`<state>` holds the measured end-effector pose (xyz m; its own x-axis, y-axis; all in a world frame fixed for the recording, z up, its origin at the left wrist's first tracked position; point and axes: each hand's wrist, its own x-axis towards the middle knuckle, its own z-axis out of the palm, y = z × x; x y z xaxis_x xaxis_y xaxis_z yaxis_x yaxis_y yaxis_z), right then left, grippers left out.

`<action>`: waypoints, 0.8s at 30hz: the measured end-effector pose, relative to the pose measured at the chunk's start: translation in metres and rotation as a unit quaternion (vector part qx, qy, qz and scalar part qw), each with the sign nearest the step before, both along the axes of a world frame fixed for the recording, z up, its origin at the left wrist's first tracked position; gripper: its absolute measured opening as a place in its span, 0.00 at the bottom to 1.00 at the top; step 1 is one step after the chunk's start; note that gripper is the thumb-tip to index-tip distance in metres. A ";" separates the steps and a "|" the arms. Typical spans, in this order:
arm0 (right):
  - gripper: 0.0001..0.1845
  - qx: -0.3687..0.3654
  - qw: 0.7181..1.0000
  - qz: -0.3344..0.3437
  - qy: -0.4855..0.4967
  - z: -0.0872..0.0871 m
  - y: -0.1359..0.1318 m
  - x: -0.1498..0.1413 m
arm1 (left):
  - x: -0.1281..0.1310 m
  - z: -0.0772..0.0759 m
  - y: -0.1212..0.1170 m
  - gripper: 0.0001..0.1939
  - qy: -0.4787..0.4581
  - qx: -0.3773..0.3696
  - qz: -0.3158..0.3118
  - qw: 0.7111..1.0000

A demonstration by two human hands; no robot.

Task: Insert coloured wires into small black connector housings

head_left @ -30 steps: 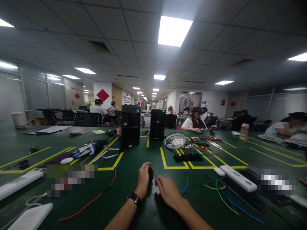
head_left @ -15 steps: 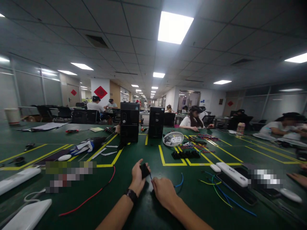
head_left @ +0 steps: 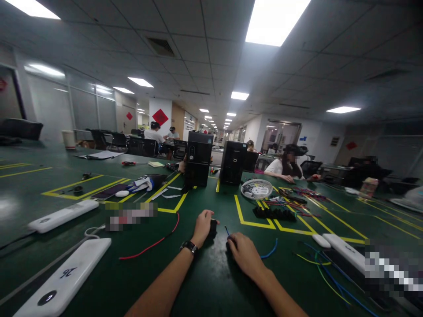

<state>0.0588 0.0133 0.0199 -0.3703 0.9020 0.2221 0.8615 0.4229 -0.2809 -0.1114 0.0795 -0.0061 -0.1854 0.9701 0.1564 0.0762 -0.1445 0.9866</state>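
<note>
My left hand (head_left: 202, 229), with a dark watch on its wrist, is closed around a small black block (head_left: 213, 228) just above the table. What kind of part it is, I cannot make out. To its right, my right hand (head_left: 245, 253) pinches a blue wire (head_left: 226, 230) near its end. That tip points up toward the block, with a gap between them, and the wire's other end curves out on the hand's far side. On the left, a red wire (head_left: 148, 248) lies on the green table (head_left: 211, 290).
Two black computer towers (head_left: 199, 158) stand ahead. A white basket (head_left: 257, 189) and a row of black blocks (head_left: 274, 213) lie right of them. Blue and yellow-green wires (head_left: 330, 264) rest at right, beside a white power bank (head_left: 343, 252). A larger white device (head_left: 62, 277) lies left.
The blue wire's tip and my right hand have moved away from the black block, opening a gap. My left hand has turned the block. The camera view has swung left and tilted.
</note>
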 end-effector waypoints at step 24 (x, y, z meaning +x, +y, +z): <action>0.11 -0.030 0.993 0.105 -0.039 0.016 -0.009 0.020 | -0.094 0.053 0.085 0.32 0.542 0.033 -0.153 0.825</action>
